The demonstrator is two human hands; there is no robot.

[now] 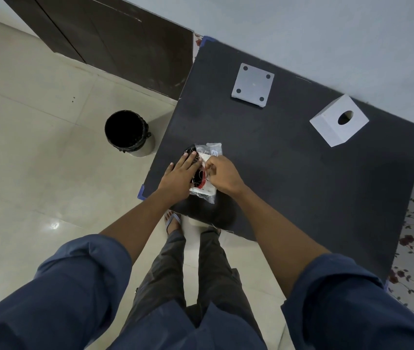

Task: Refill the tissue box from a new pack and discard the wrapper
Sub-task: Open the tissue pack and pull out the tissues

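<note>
Standing at the near left corner of the dark, matte-topped table (301,178), you have both hands on the clear plastic-wrapped tissue pack with red and black print (204,170), which lies flat on the table close to its left edge. Your left hand (179,176) lies flat over the pack's left side, fingers stretched out and together, pressing it down rather than gripping it. Your right hand (222,174) is curled, its fingertips pinched together on the wrapper near the pack's middle. The white cube-shaped tissue box cover with an oval hole (339,121) sits well apart from the pack, toward the far right of the table near the wall, tipped so the hole faces up. The flat white square base plate with four dark round dots at its corners (253,84) lies separately near the table's far edge, to the left of the cover. On the pale tiled floor (36,147), just beside the table's left edge, stands the round bin lined with a black bag (127,132), its mouth open upward.
</note>
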